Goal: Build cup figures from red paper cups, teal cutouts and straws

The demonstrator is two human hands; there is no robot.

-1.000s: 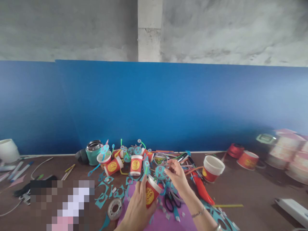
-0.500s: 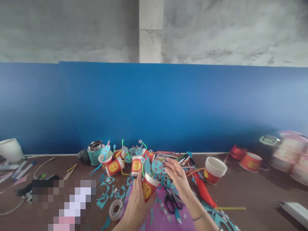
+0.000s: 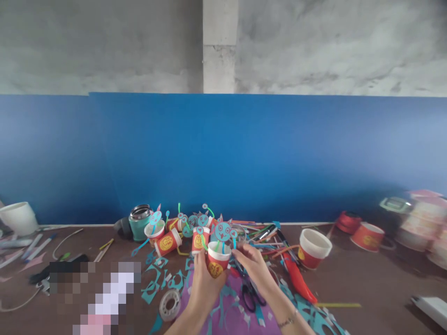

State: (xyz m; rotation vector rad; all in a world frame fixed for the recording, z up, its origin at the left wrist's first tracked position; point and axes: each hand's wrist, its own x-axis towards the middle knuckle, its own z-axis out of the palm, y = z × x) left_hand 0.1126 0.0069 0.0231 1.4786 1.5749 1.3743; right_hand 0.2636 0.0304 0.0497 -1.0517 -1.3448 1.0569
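My left hand [image 3: 206,281] is wrapped around a red-and-white paper cup [image 3: 219,253] with a yellow emblem, held nearly upright. Above its rim stands a light-blue paper face [image 3: 222,231] with pink pointed ears. Green and blue strips run down from it into the cup. Small paper discs with hearts sit on either side, one topping a blue straw [image 3: 234,243] at the right. My right hand [image 3: 253,265] has its thumb and fingertips closed at that straw's lower end, beside the cup. Black-handled scissors [image 3: 248,295] lie below my right hand, partly hidden by it.
Similar decorated cups [image 3: 167,243] crowd the back, near a teal thermos [image 3: 138,225]. A tape roll [image 3: 170,304] and blue paper scraps [image 3: 152,284] lie left of a purple sheet [image 3: 226,321]. Stacked cups [image 3: 314,249] and a red pouch [image 3: 298,279] stand right.
The cup has turned from leaning right to nearly upright, and its paper face shows fully. My right hand has come down from beside the face to the straw at the cup's right.
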